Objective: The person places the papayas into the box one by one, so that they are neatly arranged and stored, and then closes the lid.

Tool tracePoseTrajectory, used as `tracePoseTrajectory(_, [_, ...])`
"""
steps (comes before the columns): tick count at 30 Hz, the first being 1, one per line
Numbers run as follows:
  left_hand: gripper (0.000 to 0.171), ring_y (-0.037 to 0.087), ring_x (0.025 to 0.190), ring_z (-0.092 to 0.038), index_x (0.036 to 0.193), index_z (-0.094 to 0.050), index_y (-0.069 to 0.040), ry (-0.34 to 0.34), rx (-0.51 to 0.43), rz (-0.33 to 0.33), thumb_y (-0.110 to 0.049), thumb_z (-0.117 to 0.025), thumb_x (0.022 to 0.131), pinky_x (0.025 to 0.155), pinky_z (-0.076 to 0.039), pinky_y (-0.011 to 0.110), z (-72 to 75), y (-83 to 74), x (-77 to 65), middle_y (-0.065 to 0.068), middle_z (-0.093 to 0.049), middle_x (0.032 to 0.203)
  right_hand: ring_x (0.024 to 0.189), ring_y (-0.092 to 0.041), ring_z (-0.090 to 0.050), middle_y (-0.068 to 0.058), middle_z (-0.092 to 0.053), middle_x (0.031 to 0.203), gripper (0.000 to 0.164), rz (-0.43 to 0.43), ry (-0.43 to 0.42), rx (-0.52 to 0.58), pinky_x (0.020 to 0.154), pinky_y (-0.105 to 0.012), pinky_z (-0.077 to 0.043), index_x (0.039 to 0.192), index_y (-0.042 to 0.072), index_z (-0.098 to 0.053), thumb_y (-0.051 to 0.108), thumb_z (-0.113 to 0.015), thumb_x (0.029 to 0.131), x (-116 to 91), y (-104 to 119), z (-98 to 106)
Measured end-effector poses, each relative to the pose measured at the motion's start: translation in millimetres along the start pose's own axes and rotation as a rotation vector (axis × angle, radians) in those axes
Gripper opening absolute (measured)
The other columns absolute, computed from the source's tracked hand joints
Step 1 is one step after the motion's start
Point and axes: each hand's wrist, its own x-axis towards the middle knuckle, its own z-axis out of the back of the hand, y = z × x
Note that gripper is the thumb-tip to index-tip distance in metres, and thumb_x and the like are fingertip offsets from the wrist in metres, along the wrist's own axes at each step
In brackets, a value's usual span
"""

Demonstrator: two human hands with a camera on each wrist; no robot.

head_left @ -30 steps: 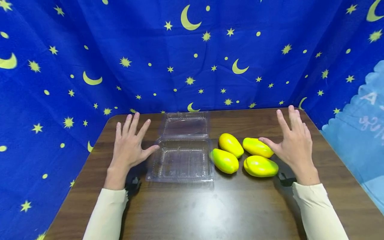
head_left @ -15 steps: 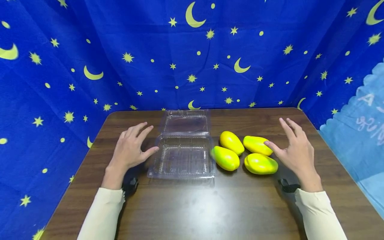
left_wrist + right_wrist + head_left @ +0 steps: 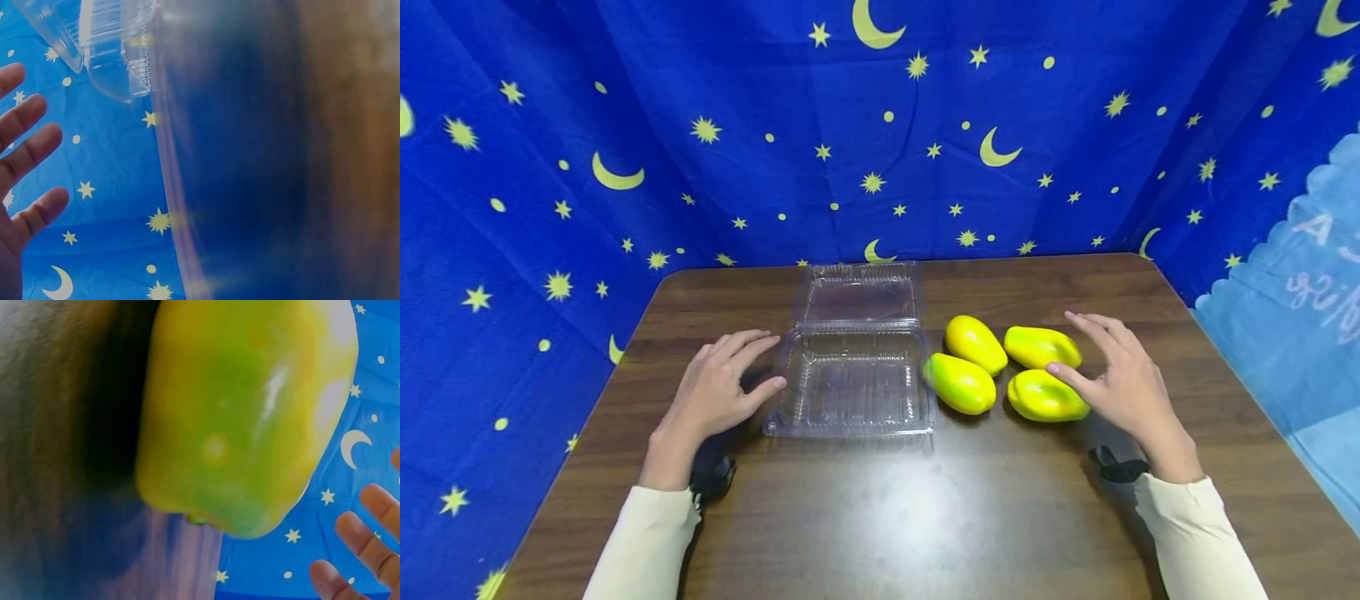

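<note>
Half-spread left hand [image 3: 715, 390] and right hand [image 3: 1126, 387] are holding nothing, four yellow-green oval fruits [image 3: 962, 384] lying between, clear rectangular plastic container [image 3: 854, 387] near far edge of brown wooden table [image 3: 820, 517]

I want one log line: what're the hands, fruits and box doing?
left hand: empty, beside clear box | right hand: empty, by yellow fruits, touch unclear | clear box: open, empty | yellow fruits: four, on table
</note>
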Motion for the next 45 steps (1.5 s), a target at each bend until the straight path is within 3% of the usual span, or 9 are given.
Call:
tracePoseTrajectory(3, [0.061, 0.032, 0.125, -0.057, 0.139, -0.06, -0.021, -0.001, -0.048, 0.011, -0.049, -0.074, 0.086, 0.093, -0.045, 0.056, -2.7, -1.2, -5.3, 0.008, -0.06, 0.139, 0.127, -0.041, -0.048, -0.018, -0.051, 0.143, 0.075, -0.01, 0.004, 0.014, 0.094, -0.068, -0.042, 0.147, 0.021, -0.051, 0.044, -0.081, 0.082, -5.5, -3.5, -0.3])
tracePoseTrajectory(7, [0.057, 0.03, 0.128, -0.055, 0.139, -0.059, -0.021, 0.008, -0.183, 0.03, -0.039, -0.076, 0.088, 0.1, -0.045, 0.058, -3.4, -1.1, -12.9, 0.006, -0.06, 0.139, 0.124, -0.04, -0.049, -0.017, -0.051, 0.141, 0.073, -0.027, 0.02, 0.044, 0.092, -0.067, -0.042, 0.143, 0.019, -0.055, 0.043, -0.083, 0.08, -11.1, -6.6, 0.3])
tracePoseTrajectory(11, [0.057, 0.031, 0.129, -0.055, 0.142, -0.056, -0.021, 0.052, -0.305, 0.043, -0.03, -0.076, 0.09, 0.101, -0.045, 0.058, -2.3, 0.0, -18.0, 0.006, -0.056, 0.143, 0.12, -0.039, -0.049, -0.017, -0.051, 0.137, 0.07, -0.037, 0.027, 0.078, 0.09, -0.063, -0.043, 0.14, 0.016, -0.057, 0.039, -0.084, 0.08, -14.9, -9.4, 1.0])
tracePoseTrajectory(16, [0.059, 0.031, 0.119, -0.061, 0.145, -0.053, -0.017, 0.111, -0.389, 0.055, -0.026, -0.075, 0.091, 0.096, -0.049, 0.057, -1.7, -0.2, -21.6, 0.007, -0.052, 0.146, 0.113, -0.036, -0.053, -0.016, -0.054, 0.13, 0.068, -0.032, 0.021, 0.112, 0.086, -0.056, -0.044, 0.136, 0.009, -0.059, 0.033, -0.086, 0.078, -20.0, -13.9, -1.4])
tracePoseTrajectory(25, [0.068, 0.02, 0.107, -0.062, 0.15, -0.046, -0.019, 0.199, -0.43, 0.028, -0.023, -0.077, 0.089, 0.084, -0.052, 0.047, 1.5, -0.4, -27.4, 0.002, -0.058, 0.136, 0.106, -0.03, -0.062, -0.011, -0.057, 0.126, 0.064, -0.029, 0.116, 0.161, 0.084, -0.046, -0.053, 0.135, 0.01, -0.06, 0.034, -0.085, 0.081, -30.4, -15.8, -6.5])
tracePoseTrajectory(32, [0.071, 0.019, 0.106, -0.062, 0.151, -0.044, -0.018, 0.259, -0.467, 0.023, -0.024, -0.078, 0.088, 0.087, -0.051, 0.05, -2.0, -5.9, -26.8, 0.003, -0.055, 0.142, 0.11, -0.029, -0.059, -0.009, -0.059, 0.128, 0.061, -0.062, 0.161, 0.186, 0.085, -0.037, -0.053, 0.133, 0.015, -0.062, 0.036, -0.085, 0.081, -40.5, -21.7, -5.4])
tracePoseTrajectory(39, [0.071, 0.019, 0.109, -0.062, 0.151, -0.044, -0.015, 0.262, -0.483, 0.013, -0.022, -0.077, 0.089, 0.09, -0.05, 0.052, -5.9, -8.5, -26.5, 0.004, -0.054, 0.145, 0.113, -0.028, -0.059, -0.007, -0.058, 0.131, 0.064, -0.049, 0.154, 0.203, 0.087, -0.016, -0.047, 0.135, 0.016, -0.061, 0.034, -0.086, 0.079, -42.7, -25.6, -7.5])
tracePoseTrajectory(45, [0.066, 0.017, 0.111, -0.062, 0.15, -0.044, -0.014, 0.258, -0.476, 0.009, -0.021, -0.073, 0.091, 0.092, -0.05, 0.049, -6.2, -7.1, -32.1, 0.006, -0.056, 0.144, 0.111, -0.027, -0.06, -0.007, -0.061, 0.129, 0.065, -0.045, 0.178, 0.214, 0.089, -0.011, -0.045, 0.134, 0.015, -0.06, 0.035, -0.087, 0.078, -44.9, -26.0, -13.8])
